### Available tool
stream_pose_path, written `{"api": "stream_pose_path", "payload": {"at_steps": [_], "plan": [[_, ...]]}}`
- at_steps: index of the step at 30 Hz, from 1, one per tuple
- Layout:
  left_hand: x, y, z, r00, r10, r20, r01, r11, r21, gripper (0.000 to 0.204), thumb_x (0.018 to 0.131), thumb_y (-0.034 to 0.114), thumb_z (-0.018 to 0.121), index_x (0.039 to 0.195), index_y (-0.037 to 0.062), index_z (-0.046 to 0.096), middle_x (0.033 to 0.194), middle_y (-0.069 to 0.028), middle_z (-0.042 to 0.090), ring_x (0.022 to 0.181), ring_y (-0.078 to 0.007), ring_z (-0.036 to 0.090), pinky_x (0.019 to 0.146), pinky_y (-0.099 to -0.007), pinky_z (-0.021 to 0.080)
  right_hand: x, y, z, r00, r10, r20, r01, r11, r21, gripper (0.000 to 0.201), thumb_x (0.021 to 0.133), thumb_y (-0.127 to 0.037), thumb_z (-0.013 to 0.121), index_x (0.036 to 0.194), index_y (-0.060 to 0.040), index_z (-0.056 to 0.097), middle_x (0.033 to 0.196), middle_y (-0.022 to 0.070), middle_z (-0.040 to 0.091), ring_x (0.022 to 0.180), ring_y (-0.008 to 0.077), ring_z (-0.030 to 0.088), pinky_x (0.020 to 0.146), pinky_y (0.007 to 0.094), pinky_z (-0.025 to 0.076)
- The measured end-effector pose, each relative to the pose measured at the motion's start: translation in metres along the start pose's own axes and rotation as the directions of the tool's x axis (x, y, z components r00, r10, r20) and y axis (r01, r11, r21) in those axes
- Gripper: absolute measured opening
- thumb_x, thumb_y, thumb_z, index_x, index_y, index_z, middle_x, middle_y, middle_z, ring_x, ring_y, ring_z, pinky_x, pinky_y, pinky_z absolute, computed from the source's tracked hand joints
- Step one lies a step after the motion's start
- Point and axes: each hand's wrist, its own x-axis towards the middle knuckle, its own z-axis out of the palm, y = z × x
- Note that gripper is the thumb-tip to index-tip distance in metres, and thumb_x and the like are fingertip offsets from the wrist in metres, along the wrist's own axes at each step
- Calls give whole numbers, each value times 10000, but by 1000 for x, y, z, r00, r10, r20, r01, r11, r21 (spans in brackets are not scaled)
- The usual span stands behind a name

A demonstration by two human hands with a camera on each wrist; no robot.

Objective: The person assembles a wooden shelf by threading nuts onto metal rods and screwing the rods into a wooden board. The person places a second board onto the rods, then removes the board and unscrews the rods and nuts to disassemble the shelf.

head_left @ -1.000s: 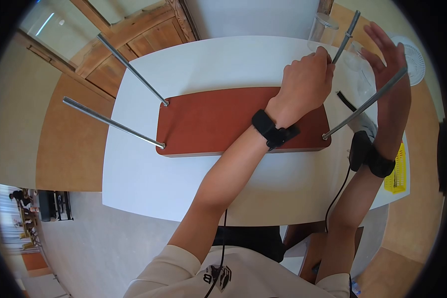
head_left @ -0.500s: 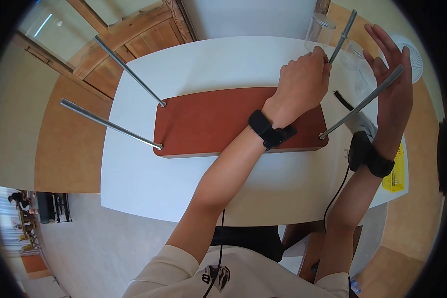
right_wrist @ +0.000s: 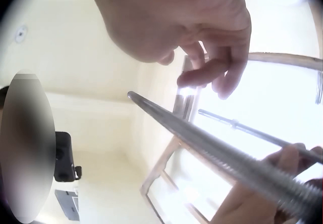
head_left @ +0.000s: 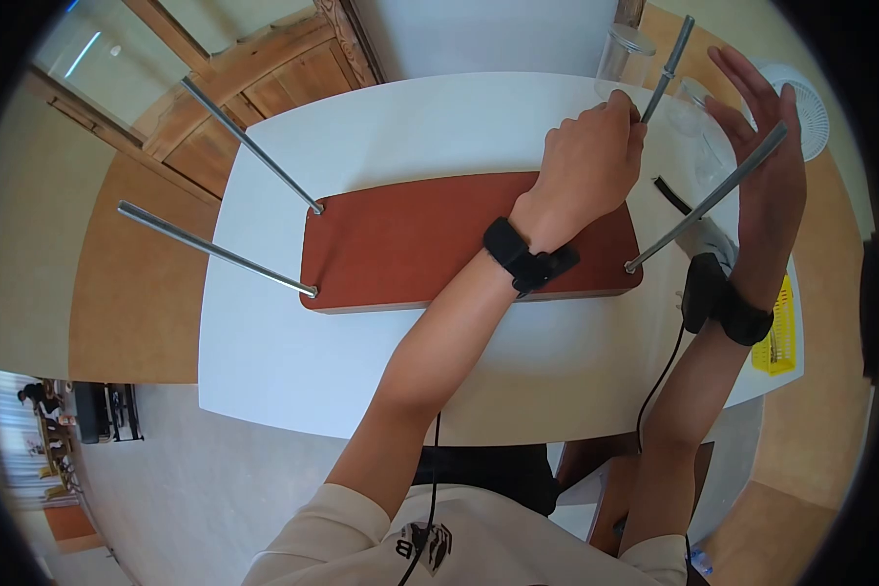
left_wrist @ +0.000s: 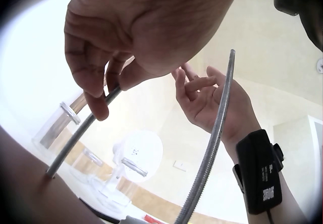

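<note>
A red-brown board (head_left: 410, 234) lies on a white table with a metal rod standing up near each corner. My left hand (head_left: 591, 161) reaches over its right part and pinches the far right threaded rod (left_wrist: 75, 141) between thumb and fingers, above the board. Higher on that rod sits a small nut (right_wrist: 234, 124). Beside the rod's upper end my right hand (head_left: 774, 186) is raised with loosely bent fingers and holds nothing. The near right threaded rod (right_wrist: 202, 143) passes in front of the right hand in the head view.
Clear jars (head_left: 627, 57) stand at the table's back right, near a white round fan (head_left: 799, 112). A grey tool with a black end (head_left: 708, 239) lies right of the board. At the right edge is a yellow basket (head_left: 776, 332). Two rods (head_left: 215, 249) stand at the left.
The nut sits slightly lower on the far right rod than before. The left hand keeps its grip, and the right hand's fingers have shifted a little. The whole head view has drifted slightly.
</note>
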Motion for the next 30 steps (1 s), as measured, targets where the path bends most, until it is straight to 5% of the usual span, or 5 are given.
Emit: {"api": "stream_pose_path", "payload": {"at_steps": [8,14,19,25,30], "plan": [[0,1,-2,1000,7,9,-6,1000,-30,227,1046,232,541,1081,20,616,664,-93,696,601,-286,690,632,-424,515,2,11,13,978,-149,148,152,988,-8,643,1121,-487,271,1456,1,524,1471,158,579,1343,286,569,1159,377,400],[0,0,0,1000,16,-16,-16,1000,12,231,1048,240,542,1073,23,616,661,-93,693,615,-280,692,631,-428,510,-3,-3,0,997,-44,-67,38,995,-93,628,1117,-479,308,1451,11,517,1452,169,591,1370,272,551,1155,385,414],[-1,0,-1,1000,3,-2,-3,999,-32,236,1045,243,545,1084,22,619,662,-93,691,618,-284,694,649,-424,517,8,28,5,951,-205,233,172,973,151,628,1112,-480,341,1449,24,506,1498,189,539,1350,314,566,1185,404,395],[0,-1,1,999,31,-27,-31,999,8,229,1042,232,543,1089,22,623,657,-93,689,615,-288,691,653,-424,518,2,-1,2,995,2,-99,6,997,83,640,1113,-476,337,1444,49,493,1524,206,504,1405,333,508,1210,427,370],[-1,3,-1,1000,-7,10,7,999,-50,227,1038,236,552,1090,27,625,700,-108,702,651,-313,691,664,-441,519,2,10,8,994,-76,80,68,993,93,638,1117,-460,337,1443,68,481,1517,205,513,1373,307,547,1210,415,373]]}}
